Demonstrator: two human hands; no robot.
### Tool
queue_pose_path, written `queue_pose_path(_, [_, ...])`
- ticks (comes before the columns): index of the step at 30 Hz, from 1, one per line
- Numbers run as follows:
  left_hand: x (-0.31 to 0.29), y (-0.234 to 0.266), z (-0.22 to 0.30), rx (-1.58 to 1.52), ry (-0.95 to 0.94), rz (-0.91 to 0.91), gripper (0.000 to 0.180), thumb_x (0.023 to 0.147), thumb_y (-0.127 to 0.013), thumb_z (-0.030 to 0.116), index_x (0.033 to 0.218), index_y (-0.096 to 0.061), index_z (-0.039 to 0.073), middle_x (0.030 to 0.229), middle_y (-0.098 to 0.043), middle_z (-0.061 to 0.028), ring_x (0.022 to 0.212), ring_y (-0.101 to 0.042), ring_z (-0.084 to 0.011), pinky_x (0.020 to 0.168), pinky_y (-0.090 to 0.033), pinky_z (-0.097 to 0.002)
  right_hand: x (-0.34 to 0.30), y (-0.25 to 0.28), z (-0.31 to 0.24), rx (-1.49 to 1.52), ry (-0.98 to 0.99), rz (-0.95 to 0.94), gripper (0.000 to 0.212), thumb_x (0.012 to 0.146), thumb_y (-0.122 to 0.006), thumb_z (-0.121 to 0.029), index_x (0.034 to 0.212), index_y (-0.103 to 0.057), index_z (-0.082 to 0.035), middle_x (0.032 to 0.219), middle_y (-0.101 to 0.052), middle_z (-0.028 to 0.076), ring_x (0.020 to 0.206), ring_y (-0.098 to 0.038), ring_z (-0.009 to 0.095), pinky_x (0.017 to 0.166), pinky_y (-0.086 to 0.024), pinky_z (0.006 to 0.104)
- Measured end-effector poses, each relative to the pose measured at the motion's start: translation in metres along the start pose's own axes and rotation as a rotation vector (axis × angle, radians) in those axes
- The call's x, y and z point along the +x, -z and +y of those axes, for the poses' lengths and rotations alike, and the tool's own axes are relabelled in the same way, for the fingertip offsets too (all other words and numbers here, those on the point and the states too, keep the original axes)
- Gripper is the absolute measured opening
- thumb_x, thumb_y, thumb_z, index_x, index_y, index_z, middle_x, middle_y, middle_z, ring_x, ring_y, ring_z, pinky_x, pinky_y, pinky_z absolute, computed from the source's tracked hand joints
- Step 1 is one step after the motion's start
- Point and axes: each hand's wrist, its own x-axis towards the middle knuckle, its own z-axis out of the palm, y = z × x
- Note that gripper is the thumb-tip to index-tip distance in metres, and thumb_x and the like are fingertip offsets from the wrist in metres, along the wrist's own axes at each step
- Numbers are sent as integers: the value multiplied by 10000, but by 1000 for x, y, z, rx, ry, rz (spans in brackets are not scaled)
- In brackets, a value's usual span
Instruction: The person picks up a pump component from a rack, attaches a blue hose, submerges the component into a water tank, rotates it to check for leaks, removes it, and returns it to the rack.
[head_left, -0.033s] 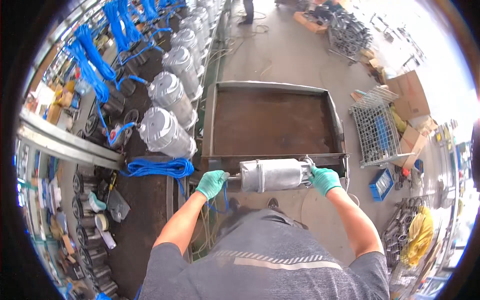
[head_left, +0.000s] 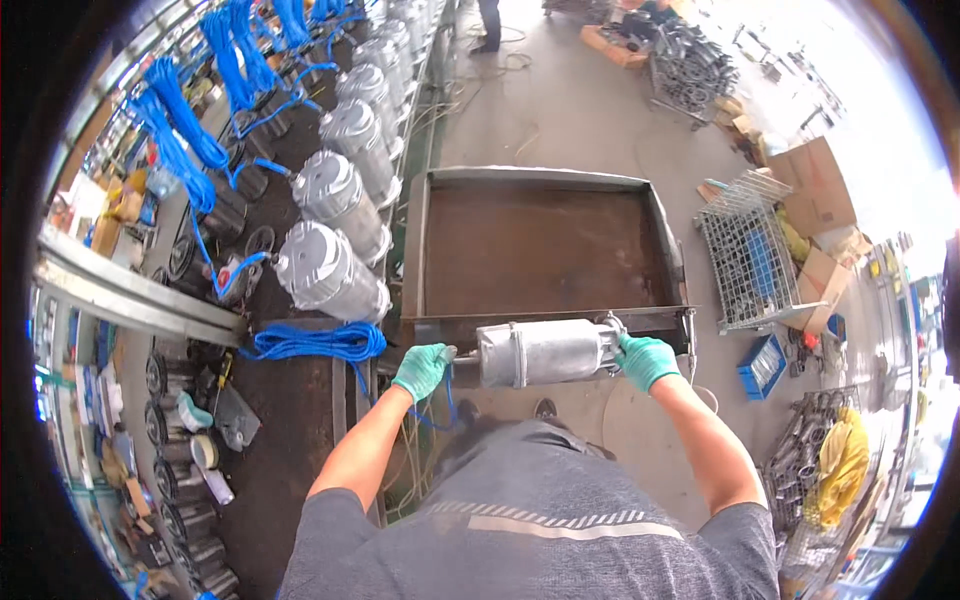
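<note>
A silver cylindrical pump (head_left: 550, 352) lies sideways between my hands, in front of the near edge of a brown-bottomed metal tray (head_left: 540, 178). My left hand (head_left: 423, 370), in a green glove, is closed at the pump's narrow left end piece. A blue cable (head_left: 450, 400) hangs beside that hand and loops below it. At the ribbed right end, my green-gloved right hand (head_left: 646, 361) grips the pump's end bracket. The fingertips of the right hand are partly hidden behind the metal.
Several similar silver pumps (head_left: 330, 272) stand in a row at the left. A coiled blue cable (head_left: 320, 341) lies on the dark bench near my left arm. Right of the tray are a wire cage (head_left: 750, 250), cardboard boxes (head_left: 815, 185) and a blue bin (head_left: 763, 367).
The whole view has shifted very slightly. Both hands keep the same hold on the pump.
</note>
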Motion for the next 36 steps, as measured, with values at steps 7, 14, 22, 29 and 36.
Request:
queue_pose_path(7, [27,23,48,-218,571,-294,465,1038,-550,477,1220,-653,62,866,-701,-139,697,-686,-290,736,-585,-413,17,24,-1,93,-44,-92,380,1005,-514,-450,1045,-758,-160,1023,-749,159,951,-706,397,833,-556,525])
queue_pose_path(14, [-7,16,15,323,-337,-109,490,829,-799,220,1283,-683,76,1413,-614,-102,1191,-618,-319,1016,-512,-426,14,39,-15,7,-85,-166,404,1032,-468,-431,1177,-716,-147,1088,-752,154,1007,-714,354,902,-553,485])
queue_pose_path(22, [7,-9,-1,-101,-78,86,221,991,-682,201,1124,-704,26,1070,-736,-144,990,-710,-289,883,-547,-349,14,39,-15,7,-83,-154,373,1020,-510,-418,1151,-718,-137,1077,-746,170,1010,-704,379,903,-554,487])
queue_pose_path(29, [23,-35,-29,-137,383,34,259,1059,-587,293,1065,-680,50,825,-671,-92,694,-612,-183,672,-515,-333,15,48,-30,19,-65,-135,358,1015,-526,-406,1124,-731,-133,1087,-744,170,1004,-706,377,890,-559,485])
queue_pose_path(36, [0,8,17,43,119,-31,416,966,-673,430,1151,-675,57,1017,-691,-123,926,-668,-261,807,-531,-412,11,43,-24,50,-137,-128,338,1012,-534,-406,1105,-730,-146,1040,-746,179,975,-709,383,871,-562,492])
